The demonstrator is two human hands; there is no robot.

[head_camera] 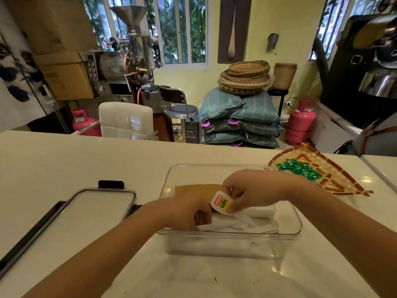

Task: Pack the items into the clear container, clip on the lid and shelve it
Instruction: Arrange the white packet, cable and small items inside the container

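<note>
The clear container (285, 235) stands open on the white counter in front of me. Inside it lie crumpled white bags (247, 222) and a brown paper packet (195, 188). My right hand (251, 188) hovers over the container's middle and pinches a small white bottle (220, 202) with a red and yellow label. My left hand (189, 211) reaches over the container's near left rim, its fingers closed on the edge of the white bags. The clear lid (94, 209), with black clips on its sides, lies flat on the counter to the left.
A woven tray (348, 179) holding several green sachets (300, 168) sits at the counter's back right. Beyond the far edge stand a white chair (125, 120), a stool, stacked sacks and pink gas cylinders.
</note>
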